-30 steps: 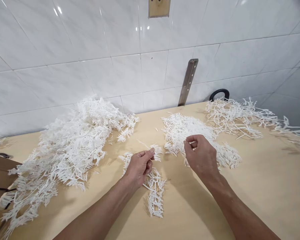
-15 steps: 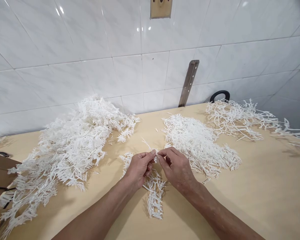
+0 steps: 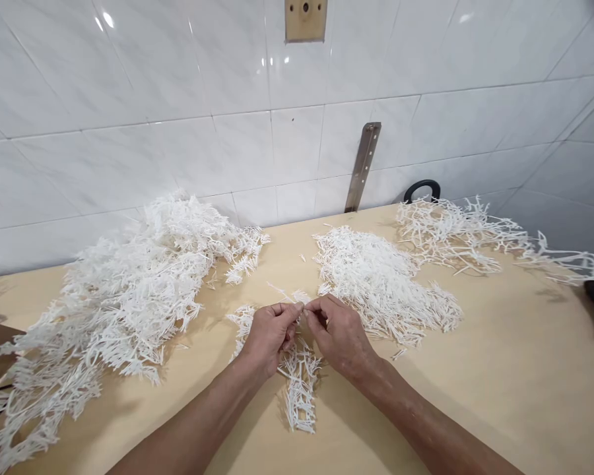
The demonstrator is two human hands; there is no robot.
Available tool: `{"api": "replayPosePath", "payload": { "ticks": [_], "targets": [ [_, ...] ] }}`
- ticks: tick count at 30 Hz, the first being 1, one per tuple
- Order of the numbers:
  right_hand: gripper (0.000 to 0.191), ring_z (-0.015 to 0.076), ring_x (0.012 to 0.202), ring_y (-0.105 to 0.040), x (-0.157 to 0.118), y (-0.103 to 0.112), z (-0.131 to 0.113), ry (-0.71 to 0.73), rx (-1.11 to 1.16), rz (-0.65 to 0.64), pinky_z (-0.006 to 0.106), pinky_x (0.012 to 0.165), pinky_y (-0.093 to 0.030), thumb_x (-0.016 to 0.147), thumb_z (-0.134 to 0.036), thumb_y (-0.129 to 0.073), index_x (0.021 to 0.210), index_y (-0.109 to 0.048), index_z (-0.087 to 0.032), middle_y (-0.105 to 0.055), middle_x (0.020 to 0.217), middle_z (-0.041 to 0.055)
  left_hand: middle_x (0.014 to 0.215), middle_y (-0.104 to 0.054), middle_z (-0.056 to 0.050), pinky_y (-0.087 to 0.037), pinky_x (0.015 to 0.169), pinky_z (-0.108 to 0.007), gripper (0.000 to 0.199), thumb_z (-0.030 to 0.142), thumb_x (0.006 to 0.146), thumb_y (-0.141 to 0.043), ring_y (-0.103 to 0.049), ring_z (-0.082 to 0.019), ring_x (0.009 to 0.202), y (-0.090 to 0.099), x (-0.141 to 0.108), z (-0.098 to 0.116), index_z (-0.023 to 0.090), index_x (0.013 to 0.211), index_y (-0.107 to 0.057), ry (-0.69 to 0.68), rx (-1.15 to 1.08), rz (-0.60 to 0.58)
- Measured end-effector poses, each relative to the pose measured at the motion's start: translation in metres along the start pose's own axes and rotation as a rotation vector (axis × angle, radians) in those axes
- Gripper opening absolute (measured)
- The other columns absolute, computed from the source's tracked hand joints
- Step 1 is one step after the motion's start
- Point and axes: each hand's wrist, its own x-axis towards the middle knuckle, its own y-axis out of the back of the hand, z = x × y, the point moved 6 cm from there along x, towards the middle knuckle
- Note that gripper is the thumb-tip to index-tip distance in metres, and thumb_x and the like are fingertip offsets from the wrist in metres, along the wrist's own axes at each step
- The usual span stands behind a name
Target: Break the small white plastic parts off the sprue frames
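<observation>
Well in from the table's back edge, the left hand pinches a white sprig, jutting beyond the fingertips; the right hand's finger and thumb meet beside it, grip unclear.

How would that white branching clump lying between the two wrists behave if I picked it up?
The white branching clump would probably feel light for its size, since its strands are thin with gaps between them. It may come up tangled, as its branches cross one another. It seems unlikely to roll, because it lies spread out on the table.
</observation>
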Motion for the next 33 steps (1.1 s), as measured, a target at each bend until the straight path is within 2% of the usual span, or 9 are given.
{"api": "replayPosePath", "payload": {
  "ticks": [5,10,13,17,19,24,28,31,33],
  "targets": [
    [0.015,0.0154,0.067,-0.056,0.0,0.0,0.003,-0.055,0.014,-0.031,0.028,0.065,-0.043,0.088,-0.02,-0.052,0.078,-0.063,-0.018,-0.062,0.072,0.0024,0.042,-0.039,0.008,-0.02,0.038,-0.019,0.039,0.044,0.061,-0.08,-0.028,-0.004,0.037,0.001,0.0,0.001,0.017,0.061,-0.052,-0.035,-0.019,0.041],
    [0.015,0.0148,0.059,-0.057,0.0,-0.006,0.011,-0.343,0.14,-0.147,0.026,0.056,-0.043,0.083,-0.026,-0.054,0.075,-0.065,-0.019,-0.065,0.067,0.0009,0.046,-0.035,0.009,-0.019,0.04,-0.018,0.035,0.037,0.062,-0.078,-0.027,-0.003,0.041,-0.001,-0.004,0.003,0.017,0.06,-0.049,-0.07,-0.018,0.073],
    [0.014,0.0144,0.052,-0.055,-0.002,-0.011,0.015,-0.489,0.243,-0.207,0.025,0.049,-0.041,0.08,-0.028,-0.055,0.073,-0.063,-0.02,-0.062,0.059,-0.0012,0.048,-0.04,0.007,-0.022,0.041,-0.019,0.037,0.041,0.061,-0.079,-0.031,-0.004,0.043,-0.004,-0.006,0.003,0.016,0.062,-0.052,-0.084,-0.029,0.034],
    [0.017,0.0133,0.04,-0.05,-0.004,-0.02,0.017,-0.579,0.376,-0.279,0.024,0.043,-0.038,0.082,-0.03,-0.049,0.068,-0.054,-0.021,-0.053,0.047,-0.0047,0.048,-0.043,0.006,-0.023,0.042,-0.02,0.041,0.048,0.061,-0.08,-0.034,-0.006,0.042,-0.012,-0.006,0.0,0.016,0.063,-0.055,-0.069,-0.083,-0.095],
    [0.017,0.0137,0.04,-0.05,-0.006,-0.024,0.02,-0.575,0.352,-0.292,0.025,0.043,-0.038,0.083,-0.029,-0.047,0.067,-0.05,-0.022,-0.052,0.048,-0.0045,0.049,-0.044,0.005,-0.025,0.043,-0.021,0.042,0.05,0.063,-0.079,-0.035,-0.006,0.042,-0.016,-0.006,-0.003,0.016,0.064,-0.055,-0.062,-0.107,-0.161],
    [0.011,0.0184,0.06,-0.055,0.003,0.003,0.021,-0.297,-0.094,0.009,0.029,0.054,-0.041,0.081,-0.024,-0.051,0.07,-0.053,-0.021,-0.06,0.065,0.0032,0.049,-0.037,0.009,-0.02,0.043,-0.019,0.046,0.05,0.06,-0.083,-0.027,-0.003,0.043,-0.008,-0.006,-0.001,0.017,0.066,-0.051,-0.13,-0.113,-0.054],
    [0.012,0.0183,0.056,-0.055,0.01,0.038,0.039,-0.325,-0.136,0.118,0.03,0.051,-0.042,0.086,-0.026,-0.051,0.078,-0.058,-0.02,-0.063,0.068,0.0053,0.047,-0.032,0.01,-0.017,0.041,-0.019,0.049,0.052,0.061,-0.084,-0.021,-0.002,0.041,-0.006,-0.003,-0.001,0.017,0.063,-0.049,-0.093,-0.133,-0.067],
    [0.004,0.0192,0.06,-0.057,0.015,0.071,0.049,-0.324,-0.303,0.296,0.033,0.058,-0.044,0.081,-0.021,-0.055,0.08,-0.058,-0.02,-0.063,0.071,0.0055,0.048,-0.038,0.008,-0.02,0.04,-0.02,0.05,0.054,0.06,-0.084,-0.027,-0.003,0.04,-0.004,0.001,-0.001,0.017,0.062,-0.051,-0.049,-0.136,-0.065],
    [0.011,0.0189,0.064,-0.058,0.017,0.082,0.049,-0.262,-0.373,0.36,0.034,0.061,-0.045,0.078,-0.016,-0.053,0.085,-0.06,-0.018,-0.065,0.084,0.0093,0.049,-0.042,0.007,-0.023,0.04,-0.02,0.05,0.054,0.059,-0.085,-0.032,-0.003,0.039,-0.003,0.003,-0.001,0.016,0.062,-0.052,-0.03,-0.146,-0.071]
  ]
}}
